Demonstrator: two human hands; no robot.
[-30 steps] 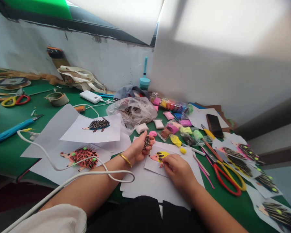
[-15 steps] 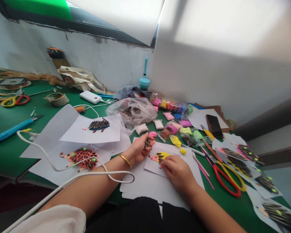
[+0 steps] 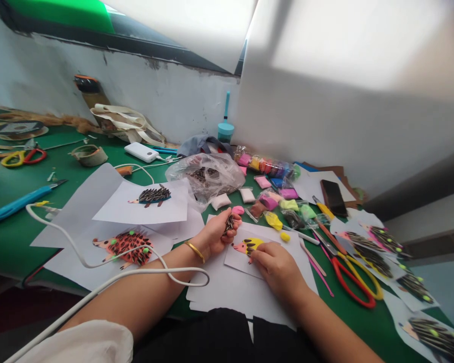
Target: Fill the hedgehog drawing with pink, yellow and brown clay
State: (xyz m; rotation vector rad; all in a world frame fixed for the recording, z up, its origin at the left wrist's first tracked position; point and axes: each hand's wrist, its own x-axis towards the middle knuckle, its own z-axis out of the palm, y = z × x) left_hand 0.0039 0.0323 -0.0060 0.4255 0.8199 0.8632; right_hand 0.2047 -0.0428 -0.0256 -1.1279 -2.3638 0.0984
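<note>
My left hand [image 3: 220,233] is curled around a small heap of striped sunflower seeds [image 3: 230,222], held just above the paper. In front of me lies a small white card [image 3: 236,263] with a hedgehog [image 3: 244,246] of clay, its face pink and its back yellow. Several dark seeds stick in the yellow clay. My right hand [image 3: 278,267] rests on the card, covering the hedgehog's right part. Its thumb and forefinger are pinched together at the yellow clay; whatever is between them is hidden.
Beyond my hands sit a plastic bag of seeds [image 3: 206,176] and packets of coloured clay [image 3: 288,193]. Scissors [image 3: 353,277] and seeded hedgehogs [image 3: 378,257] lie at right, a red hedgehog [image 3: 130,246] at left. A white cable [image 3: 136,272] loops across my left forearm.
Almost nothing differs. Both hands keep their places, the left around the seeds and the right pinched at the yellow clay; the view shifts very slightly.
</note>
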